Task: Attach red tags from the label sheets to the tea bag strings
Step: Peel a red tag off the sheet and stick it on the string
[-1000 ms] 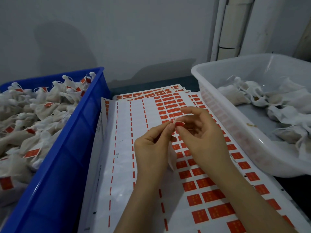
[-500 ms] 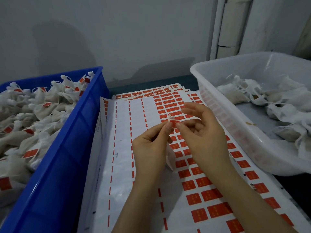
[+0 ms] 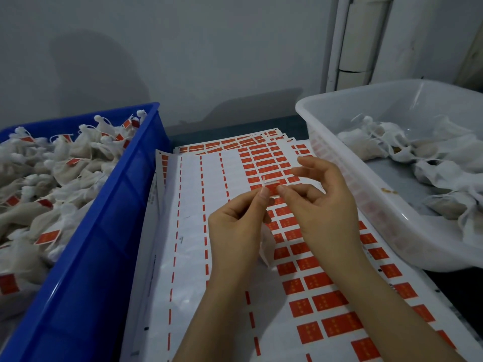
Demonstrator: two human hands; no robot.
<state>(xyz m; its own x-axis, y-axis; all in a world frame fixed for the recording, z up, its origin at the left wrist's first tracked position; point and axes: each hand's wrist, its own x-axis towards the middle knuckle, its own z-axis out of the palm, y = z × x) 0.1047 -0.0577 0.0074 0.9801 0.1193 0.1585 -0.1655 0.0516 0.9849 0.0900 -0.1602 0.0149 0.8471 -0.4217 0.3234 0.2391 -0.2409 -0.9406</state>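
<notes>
Red tag point(image 3: 271, 189) sits where both hands meet, raised above the label sheets point(image 3: 190, 231) — the left hand point(image 3: 235, 228) pinches its left end between thumb and forefinger, and the right hand point(image 3: 324, 205) pinches its right end the same way, its other fingers fanned upward and loose. Each grip is closed on the tag. A white string point(image 3: 270, 182) shows as a short loop just above the tag, and a tea bag point(image 3: 266, 246) hangs in the gap between the two palms, below the pinch.

The sheets fill the lane between two bins. The blue bin point(image 3: 86, 270) stands against their left edge, heaped with tagged bags point(image 3: 65, 168). The white bin point(image 3: 366, 205) has its rim over their right edge and holds untagged bags point(image 3: 431, 163). Left of the hands the sheets show bare white columns with only red dashes — open room there. Under and right of the hands lie rows of red labels. Beyond the sheets' far edge a narrow dark strip of desk point(image 3: 198, 134) meets the wall
</notes>
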